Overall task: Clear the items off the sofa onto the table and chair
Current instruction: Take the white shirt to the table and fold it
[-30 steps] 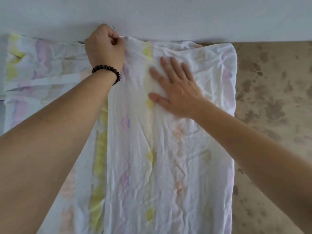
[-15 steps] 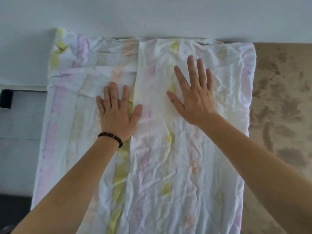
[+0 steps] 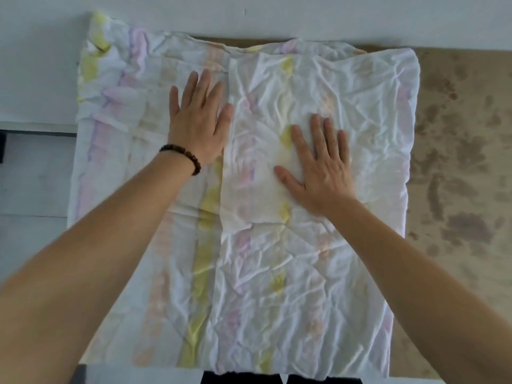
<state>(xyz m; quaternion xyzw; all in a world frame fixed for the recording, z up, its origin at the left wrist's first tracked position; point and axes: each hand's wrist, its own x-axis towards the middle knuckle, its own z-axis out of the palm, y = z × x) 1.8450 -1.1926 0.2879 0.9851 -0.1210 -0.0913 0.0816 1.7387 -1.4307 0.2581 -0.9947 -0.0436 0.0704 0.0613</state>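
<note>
A white cloth [image 3: 277, 273] with pale yellow, pink and purple stripes lies spread and folded over itself on a mottled brown table [image 3: 457, 162]. My left hand [image 3: 198, 120], with a dark bead bracelet at the wrist, presses flat on the cloth's left layer beside the fold edge. My right hand [image 3: 321, 167] lies flat with spread fingers on the upper folded layer. Both hands have straight fingers and grip nothing.
A white wall [image 3: 249, 15] runs along the far edge of the table. To the left are pale grey floor tiles [image 3: 33, 189]. The cloth's left side hangs past the table's left edge. Bare table surface shows to the right.
My left hand let go of the cloth's top edge and came down flat. It has since slid up, and my right hand down, over the cloth. The view has pulled back.
</note>
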